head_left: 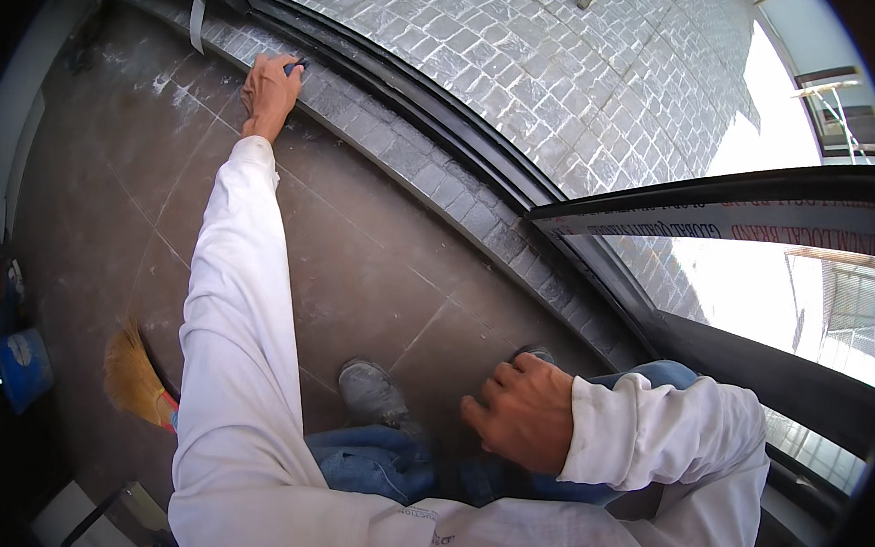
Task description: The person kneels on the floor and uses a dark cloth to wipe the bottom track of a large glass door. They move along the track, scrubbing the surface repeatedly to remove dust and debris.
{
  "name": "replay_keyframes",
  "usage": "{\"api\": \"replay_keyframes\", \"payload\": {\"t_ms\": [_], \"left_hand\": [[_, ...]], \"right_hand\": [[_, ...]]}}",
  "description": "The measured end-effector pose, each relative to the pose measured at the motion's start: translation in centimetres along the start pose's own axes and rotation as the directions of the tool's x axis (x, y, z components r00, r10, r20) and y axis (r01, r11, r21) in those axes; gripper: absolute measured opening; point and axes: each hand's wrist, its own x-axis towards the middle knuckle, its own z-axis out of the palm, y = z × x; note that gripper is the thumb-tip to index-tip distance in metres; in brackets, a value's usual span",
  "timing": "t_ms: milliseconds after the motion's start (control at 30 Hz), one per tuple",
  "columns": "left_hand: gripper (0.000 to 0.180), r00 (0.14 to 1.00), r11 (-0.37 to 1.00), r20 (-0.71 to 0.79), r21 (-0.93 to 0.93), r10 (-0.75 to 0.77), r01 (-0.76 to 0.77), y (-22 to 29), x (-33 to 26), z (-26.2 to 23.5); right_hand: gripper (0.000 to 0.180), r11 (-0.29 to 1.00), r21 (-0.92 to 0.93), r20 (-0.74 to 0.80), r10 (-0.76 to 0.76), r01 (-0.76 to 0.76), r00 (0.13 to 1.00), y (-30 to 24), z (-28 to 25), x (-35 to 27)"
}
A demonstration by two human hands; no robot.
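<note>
Left hand (270, 91), arm fully extended to the upper left, was clamped on a small blue tool (296, 65) against the black window track (389, 90). Right hand (521, 411), fingers curled together, rested on a knee at lower centre. A broom (133, 380) lay lower left beside a blue container (23, 366), contents indiscernible.

Daylight floods in from the right through the window glass (807, 296), blown out white there. The floor tiles (358, 269) sit in dim shade. Black vignette rings the corners. Strong fisheye bends the window track (418, 102). Focus is fairly sharp, edges slightly soft.
</note>
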Motion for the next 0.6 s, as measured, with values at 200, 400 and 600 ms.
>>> {"api": "replay_keyframes", "payload": {"t_ms": [200, 400, 600], "left_hand": [[0.021, 0.994, 0.997, -0.089, -0.050, -0.063, 0.059, 2.0, -1.7, 2.1], [0.020, 0.951, 0.917, -0.058, -0.255, 0.303, -0.307, 9.1, -10.2, 1.0], [0.017, 0.772, 0.704, 0.097, -0.492, 0.628, -0.512, 11.5, -13.5, -0.6]], "right_hand": [[0.043, 1.000, -0.019, -0.010, -0.008, 0.008, 1.000, 0.5, 0.0, 0.1], [0.039, 0.996, 0.002, 0.100, -0.088, 0.088, 0.991, -0.7, -0.3, 1.7], [0.042, 0.997, 0.001, 0.031, -0.079, 0.079, 0.996, -0.4, -0.6, 2.2]]}}
